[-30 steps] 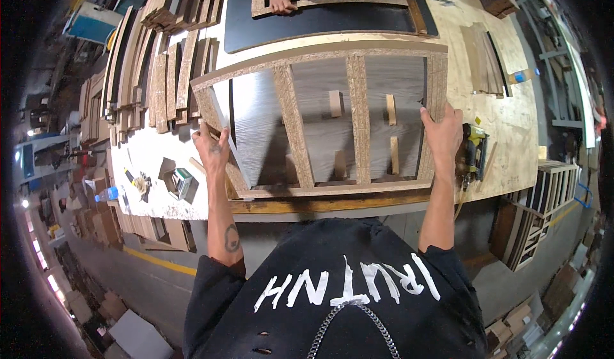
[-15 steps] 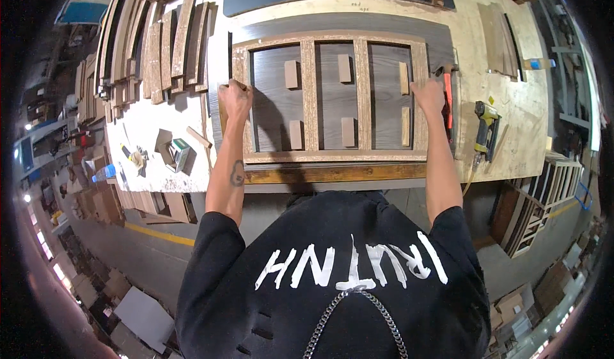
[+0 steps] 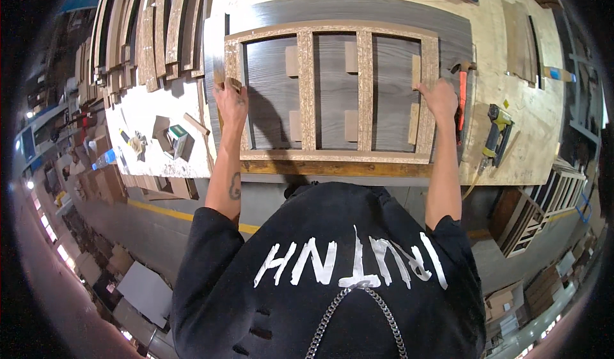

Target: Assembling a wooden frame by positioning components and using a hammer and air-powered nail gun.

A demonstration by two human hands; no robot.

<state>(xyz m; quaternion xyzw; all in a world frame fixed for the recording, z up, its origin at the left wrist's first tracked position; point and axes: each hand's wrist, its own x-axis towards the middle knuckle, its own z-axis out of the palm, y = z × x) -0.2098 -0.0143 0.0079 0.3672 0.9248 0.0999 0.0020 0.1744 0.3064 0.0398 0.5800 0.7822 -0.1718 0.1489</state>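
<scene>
- Frame point(image 3: 364, 90): lies flat over the grey panel point(image 3: 329, 96) on the table point(image 3: 537, 128), directly in front of the person
- Long axis: left to right, parallel to the near table edge; one end points left, the other right
- Bars: two end bars and two inner bars run from the near rail to the far rail, forming three openings in a row
- Near rail: along the near edge of the panel; beyond the far rail, a strip of panel shows
- Left hand point(image 3: 231, 100): closed on the left end bar, fingers bent; the underside of the grip is hidden
- Right hand point(image 3: 441, 96): clamped on the right end bar, thumb at its inner edge, near a block point(image 3: 414, 123)
- Blocks: two per opening, one far and one near, at the right side of each
- Hammer point(image 3: 462, 96): on the panel, right of the frame, head at the far end
- Nail gun point(image 3: 497, 135): on the table, right of the panel
- Strips point(image 3: 147, 39): piled left of the panel
</scene>
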